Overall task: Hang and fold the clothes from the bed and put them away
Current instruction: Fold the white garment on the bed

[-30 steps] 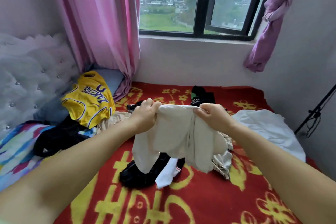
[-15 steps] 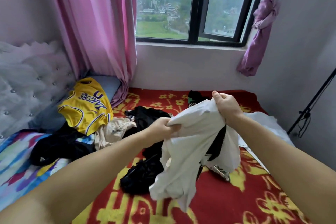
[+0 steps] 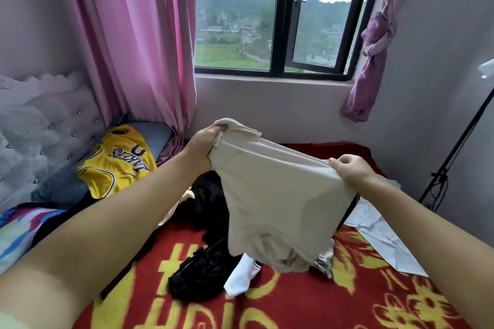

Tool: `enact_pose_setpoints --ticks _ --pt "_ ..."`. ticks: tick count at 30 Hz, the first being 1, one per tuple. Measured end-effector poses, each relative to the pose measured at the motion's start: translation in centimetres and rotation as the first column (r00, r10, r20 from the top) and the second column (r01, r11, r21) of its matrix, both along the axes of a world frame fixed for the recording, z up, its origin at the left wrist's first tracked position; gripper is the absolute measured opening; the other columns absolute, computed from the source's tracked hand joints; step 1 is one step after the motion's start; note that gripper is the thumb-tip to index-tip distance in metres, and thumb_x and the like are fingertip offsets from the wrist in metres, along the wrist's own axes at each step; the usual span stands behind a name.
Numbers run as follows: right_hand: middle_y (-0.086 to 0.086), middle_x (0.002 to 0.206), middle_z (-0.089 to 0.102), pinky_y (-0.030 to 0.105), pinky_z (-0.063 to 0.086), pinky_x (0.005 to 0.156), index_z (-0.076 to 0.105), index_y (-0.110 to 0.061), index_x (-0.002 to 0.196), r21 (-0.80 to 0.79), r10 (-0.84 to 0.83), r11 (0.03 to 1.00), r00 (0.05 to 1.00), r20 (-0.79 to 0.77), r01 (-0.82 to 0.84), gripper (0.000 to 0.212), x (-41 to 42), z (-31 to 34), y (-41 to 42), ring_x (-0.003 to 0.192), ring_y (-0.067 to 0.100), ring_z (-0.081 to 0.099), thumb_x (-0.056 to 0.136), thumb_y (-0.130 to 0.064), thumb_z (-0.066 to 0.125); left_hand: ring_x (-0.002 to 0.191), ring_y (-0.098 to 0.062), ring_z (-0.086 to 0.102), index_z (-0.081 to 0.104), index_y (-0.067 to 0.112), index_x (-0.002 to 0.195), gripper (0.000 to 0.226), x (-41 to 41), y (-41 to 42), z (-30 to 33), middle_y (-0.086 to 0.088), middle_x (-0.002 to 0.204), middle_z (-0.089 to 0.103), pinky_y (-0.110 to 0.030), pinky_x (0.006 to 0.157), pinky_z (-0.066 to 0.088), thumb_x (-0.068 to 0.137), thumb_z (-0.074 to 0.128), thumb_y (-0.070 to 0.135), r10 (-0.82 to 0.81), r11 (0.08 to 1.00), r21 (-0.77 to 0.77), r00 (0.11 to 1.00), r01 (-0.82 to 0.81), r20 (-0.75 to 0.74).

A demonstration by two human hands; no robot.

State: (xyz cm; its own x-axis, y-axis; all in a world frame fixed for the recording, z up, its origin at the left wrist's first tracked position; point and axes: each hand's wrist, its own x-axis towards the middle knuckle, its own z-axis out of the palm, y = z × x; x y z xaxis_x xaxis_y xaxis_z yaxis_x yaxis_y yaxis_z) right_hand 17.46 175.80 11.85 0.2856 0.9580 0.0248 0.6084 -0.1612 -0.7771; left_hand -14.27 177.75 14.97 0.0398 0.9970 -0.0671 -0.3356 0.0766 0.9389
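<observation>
red-yellow bed cover (image 3: 347, 299): yellow jersey (image 3: 117, 163), black clothes (image 3: 203, 270), white sock (image 3: 242, 275), pale sheet, perhaps shirt (image 3: 385, 232).

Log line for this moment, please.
step: spreading cream garment | left hand: grips edge | right hand: pinches edge | location: above bed

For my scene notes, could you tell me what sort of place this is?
Most likely a home bedroom: a bed with a red blanket and padded headboard, clothes such as a yellow jersey lying on it, and pink curtains beside a window.
</observation>
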Motion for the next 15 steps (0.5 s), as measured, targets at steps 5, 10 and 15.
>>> enact_pose_setpoints --ticks 5,10,15 --pt "0.014 0.126 0.057 0.030 0.041 0.095 0.050 -0.008 0.129 -0.027 0.204 0.979 0.966 0.160 -0.202 0.043 -2.8 0.7 -1.2 0.118 0.025 0.053 0.086 -0.009 0.059 0.043 -0.022 0.058 0.055 0.001 0.061 0.044 4.1 -0.6 4.7 -0.016 0.056 0.057 -0.023 0.043 0.049 0.090 0.023 -0.010 -0.022 1.000 -0.010 0.998 0.023 0.057" --pt "-0.012 0.159 -0.002 0.024 0.011 0.108 -0.016 -0.056 0.139 0.259 0.557 0.785 0.824 0.105 -0.563 0.113 -9.1 1.9 -4.7 0.135 -0.006 0.004 0.080 -0.026 0.076 0.044 -0.015 0.051 0.051 0.004 0.072 0.033 7.7 -1.2 7.4 -0.008 0.055 0.052 -0.022 0.044 0.046 0.092 0.028 -0.008 -0.138 0.990 -0.033 0.986 0.136 -0.098" --pt "-0.001 0.132 0.042 0.026 0.042 0.093 0.003 -0.040 0.150 0.440 0.417 0.798 0.904 0.091 -0.412 0.102 -10.4 4.7 -3.8 0.117 0.012 0.046 0.079 -0.031 0.076 0.070 -0.019 0.064 0.061 0.002 0.089 0.022 7.3 -2.7 7.5 -0.012 0.079 0.065 -0.029 0.071 0.054 0.097 0.051 0.020 -0.504 0.863 -0.172 0.830 0.475 -0.239"
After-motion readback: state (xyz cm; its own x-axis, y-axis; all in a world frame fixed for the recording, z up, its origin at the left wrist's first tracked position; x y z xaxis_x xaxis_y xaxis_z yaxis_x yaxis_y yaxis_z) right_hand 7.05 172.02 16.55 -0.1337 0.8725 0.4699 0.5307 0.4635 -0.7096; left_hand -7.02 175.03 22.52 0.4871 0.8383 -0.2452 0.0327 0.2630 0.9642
